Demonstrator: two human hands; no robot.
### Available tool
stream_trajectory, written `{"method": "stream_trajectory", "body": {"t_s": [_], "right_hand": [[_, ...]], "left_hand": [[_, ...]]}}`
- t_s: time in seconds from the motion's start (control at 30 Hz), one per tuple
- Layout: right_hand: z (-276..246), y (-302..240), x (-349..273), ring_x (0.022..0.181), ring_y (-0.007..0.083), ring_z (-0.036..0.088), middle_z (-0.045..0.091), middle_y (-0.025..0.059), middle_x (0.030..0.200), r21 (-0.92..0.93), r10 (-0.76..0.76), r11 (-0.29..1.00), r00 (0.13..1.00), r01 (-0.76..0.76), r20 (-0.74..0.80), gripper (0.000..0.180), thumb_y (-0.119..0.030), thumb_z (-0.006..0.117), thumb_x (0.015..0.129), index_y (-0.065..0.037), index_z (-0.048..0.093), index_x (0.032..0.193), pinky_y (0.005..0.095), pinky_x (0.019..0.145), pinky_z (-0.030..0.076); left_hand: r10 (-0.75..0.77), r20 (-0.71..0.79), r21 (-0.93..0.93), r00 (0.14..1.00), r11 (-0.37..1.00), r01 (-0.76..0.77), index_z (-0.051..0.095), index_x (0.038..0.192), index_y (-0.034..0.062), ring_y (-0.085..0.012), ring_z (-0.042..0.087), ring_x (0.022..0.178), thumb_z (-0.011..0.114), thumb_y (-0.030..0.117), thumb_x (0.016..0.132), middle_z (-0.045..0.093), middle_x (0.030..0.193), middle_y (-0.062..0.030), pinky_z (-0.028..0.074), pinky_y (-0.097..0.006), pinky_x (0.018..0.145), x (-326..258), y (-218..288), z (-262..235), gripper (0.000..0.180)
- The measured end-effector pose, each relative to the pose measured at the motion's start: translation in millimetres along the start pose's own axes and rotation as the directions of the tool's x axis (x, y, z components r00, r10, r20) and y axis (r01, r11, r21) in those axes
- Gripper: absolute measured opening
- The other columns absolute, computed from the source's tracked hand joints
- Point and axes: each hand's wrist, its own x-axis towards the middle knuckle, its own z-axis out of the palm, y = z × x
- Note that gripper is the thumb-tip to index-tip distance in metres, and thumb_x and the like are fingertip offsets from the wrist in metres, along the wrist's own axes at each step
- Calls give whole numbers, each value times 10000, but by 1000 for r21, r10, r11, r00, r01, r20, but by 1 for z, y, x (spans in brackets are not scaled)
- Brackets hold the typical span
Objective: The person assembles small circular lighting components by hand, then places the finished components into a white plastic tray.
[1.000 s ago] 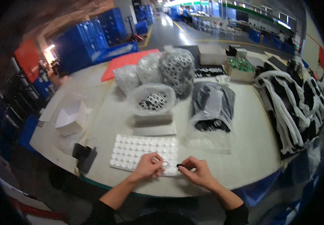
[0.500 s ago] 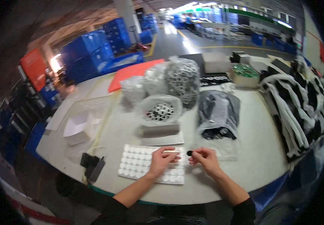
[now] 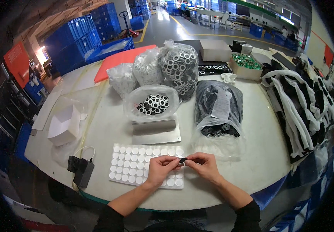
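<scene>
At a round white bench (image 3: 97,127), a worker's left hand (image 3: 161,170) and right hand (image 3: 203,166) meet over a sheet of white round pads (image 3: 136,166), the fingers of both pinched together on a small black ring-shaped part (image 3: 182,160) held just above the sheet's right end, seemingly so a pad can be met with the part close at hand; the sheet lies at the bench's near edge within easy reach, and directly behind it a flat metal plate (image 3: 157,136) carries an open clear bag of black-and-white rings (image 3: 152,103); to the right an opened dark bag (image 3: 218,108) spills black washers toward the hands, likely the supply being drawn on; further bags of rings (image 3: 178,67) stand behind, a white folded carton (image 3: 63,124) sits to the left, and a black device with a cable (image 3: 81,170) rests near the left edge; black-and-white fabric pieces (image 3: 302,104) are heaped at the right; the part itself is largely covered by fingertips, so its exact form is hard to make out, and the fisheye rim cuts off the bench's far right side.
</scene>
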Motion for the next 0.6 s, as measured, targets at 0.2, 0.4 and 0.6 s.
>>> {"method": "stream_trajectory", "body": {"t_s": [0.2,0.4,0.6], "right_hand": [[1,-6,0,716,77,612,668,47,822,-25,71,997,997,-71,2,138,-81,677,833,31,664,913,211,640,493],[0,-5,0,664,66,575,663,39,754,-18,138,990,990,-138,19,174,-124,691,821,31,672,898,221,601,473],[1,2,0,699,84,616,678,58,821,-69,18,997,1000,-19,-7,156,-70,683,822,30,669,940,212,633,491]], "left_hand": [[22,3,8,1000,1000,-22,627,979,-101,-196,662,806,595,-1,869,662,910,-160,581,-284,743,-3,-1,1,152],[-5,44,24,999,1000,4,621,990,-109,-203,656,837,586,-4,873,654,935,-170,577,-295,772,-4,2,0,161],[33,101,133,994,990,-46,606,1054,-86,-170,645,883,593,-19,864,659,970,-144,538,-261,819,-9,1,5,202]]}}
